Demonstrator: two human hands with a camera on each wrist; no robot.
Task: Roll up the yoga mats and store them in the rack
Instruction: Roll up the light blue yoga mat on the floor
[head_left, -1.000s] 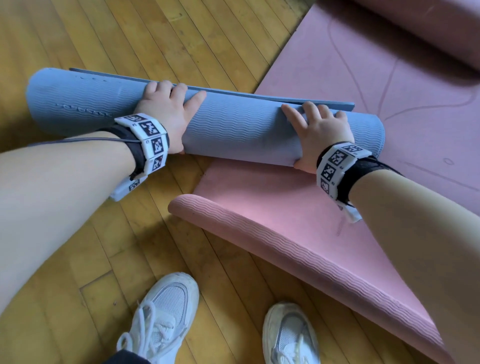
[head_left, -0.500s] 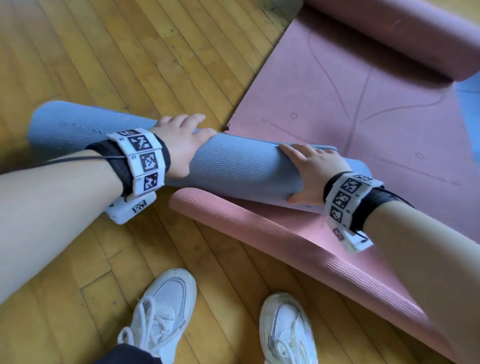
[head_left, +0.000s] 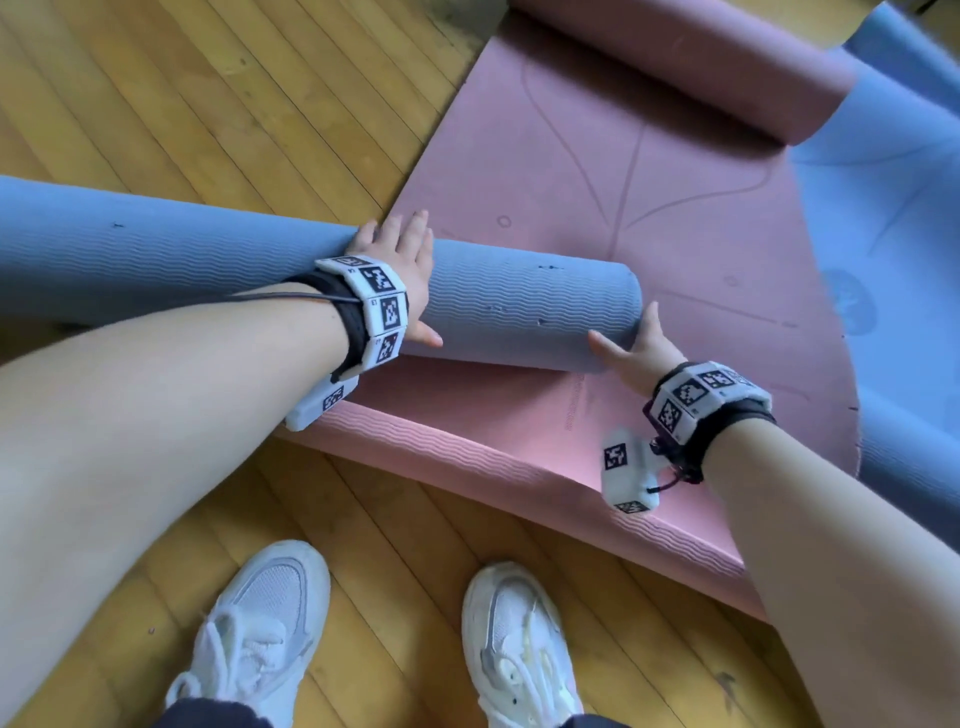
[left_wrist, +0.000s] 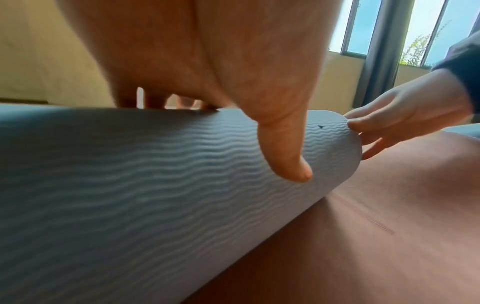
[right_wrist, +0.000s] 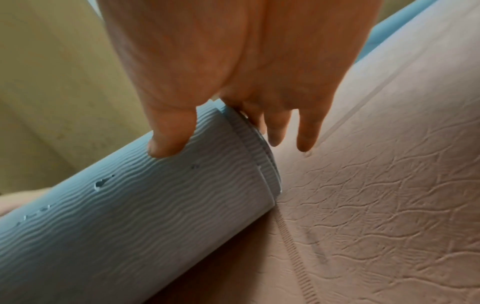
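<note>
Wooden plank floor (head_left: 218, 104), carrying 1 pink mat (head_left: 649, 249) spread flat, its far end rolled. On the pink mat's near left corner rests 1 rolled blue mat (head_left: 519, 306), extending left over bare boards. 1 blue mat (head_left: 893, 218) lies right of the pink mat. 2 white sneakers (head_left: 270, 613) stand on boards nearer than it.

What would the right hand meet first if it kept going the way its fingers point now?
Probably the flat pink mat just past the end of the blue rolled mat; the right hand already touches that end, though depth is unclear.
</note>
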